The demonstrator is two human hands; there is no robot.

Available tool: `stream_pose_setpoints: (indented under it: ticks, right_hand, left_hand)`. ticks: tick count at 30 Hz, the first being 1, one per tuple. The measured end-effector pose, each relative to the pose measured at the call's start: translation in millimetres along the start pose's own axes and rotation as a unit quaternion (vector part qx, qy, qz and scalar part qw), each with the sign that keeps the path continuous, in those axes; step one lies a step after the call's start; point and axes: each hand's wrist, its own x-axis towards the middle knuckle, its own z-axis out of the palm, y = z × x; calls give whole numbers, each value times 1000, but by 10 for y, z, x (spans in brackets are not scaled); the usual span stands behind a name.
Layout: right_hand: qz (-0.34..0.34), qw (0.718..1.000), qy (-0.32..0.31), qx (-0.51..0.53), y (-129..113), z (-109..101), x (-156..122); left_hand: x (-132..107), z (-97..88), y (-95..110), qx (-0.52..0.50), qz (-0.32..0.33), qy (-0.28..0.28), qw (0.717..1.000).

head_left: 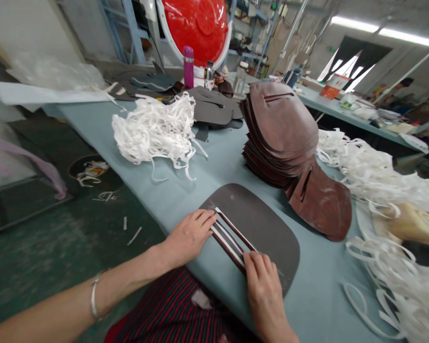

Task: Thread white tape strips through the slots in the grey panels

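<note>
Got a dark grey rounded panel (268, 224) here, looks like leather or similar sheet, lying flat on the pale blue-grey table (103, 138) right at its near edge. Over on its 9 o'clock side there's a bundle of narrow white strips (229, 243) alongside reddish-brown strips (236, 231), running straight and parallel from about 11 to 5 o'clock, pressed down on the panel's surface.

Light: bright, even, ceiling fluorescent tubes (384, 28) | shadows: faint, soft under left hand (189, 236) | glare: red dome (196, 28) | edges: wide-angle bowing, slightly soft
</note>
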Motion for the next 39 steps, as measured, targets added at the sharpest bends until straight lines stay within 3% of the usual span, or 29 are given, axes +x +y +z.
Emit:
stream_pose_setpoints:
  ticks: [4, 8, 13, 18, 22, 26, 31, 35, 39]
  right_hand:
    - [-3, 1000, -17, 6, 185, -145, -455]
    - [35, 998, -22, 57, 239, -264, -476]
    - [112, 989, 0, 99, 135, -191, 45]
    - [77, 996, -14, 49, -335, 60, 762]
    - [61, 998, -7, -21, -568, 210, 941]
    - [56, 997, -14, -55, -475, 184, 657]
    - [56, 997, -7, -59, -189, -84, -2]
    - [111, 991, -1, 70, 28, -239, -372]
    - [203, 950, 33, 236, 144, -238, -434]
  left_hand:
    - [-4, 25, -16, 4, 8, -9, 1000]
    - [2, 34, -22, 4, 17, 2, 1000]
    - [0, 29, -15, -3, 11, 9, 1000]
    - [-15, 33, -32, -22, 11, 9, 1000]
    - [-26, 45, -52, -45, 25, 14, 999]
    - [-23, 73, -57, -35, 35, 22, 999]
    - [-21, 85, -40, -29, 40, 16, 999]
    - [-24, 95, -67, -21, 50, 16, 998]
    - [-10, 87, -38, 11, 43, 25, 999]
